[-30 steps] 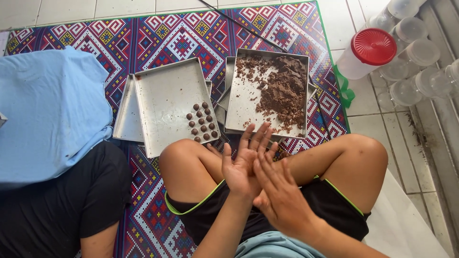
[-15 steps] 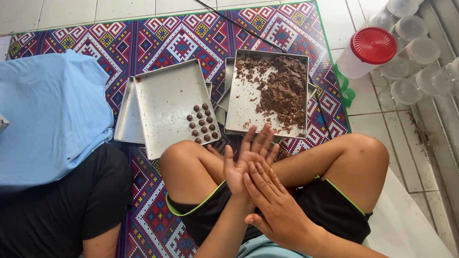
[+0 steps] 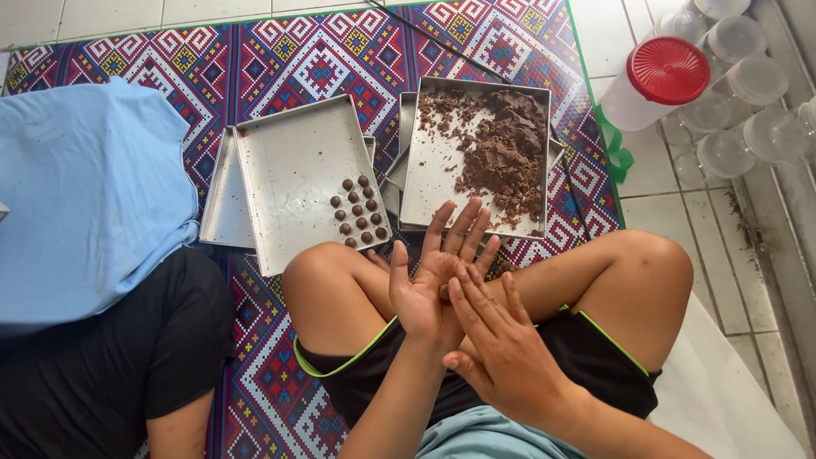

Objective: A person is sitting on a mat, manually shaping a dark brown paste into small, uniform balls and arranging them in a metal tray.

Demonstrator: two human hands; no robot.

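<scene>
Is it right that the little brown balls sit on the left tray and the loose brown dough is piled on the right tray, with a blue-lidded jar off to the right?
Not quite: the jar's lid is red, not blue, as the head view shows. The rest holds: the little brown balls sit on the left tray, and the loose brown dough is piled on the right tray, with the jar off to the right.

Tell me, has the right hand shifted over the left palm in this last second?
Yes. The right hand slid back toward the body; the left hand stays near the dough tray.
</scene>
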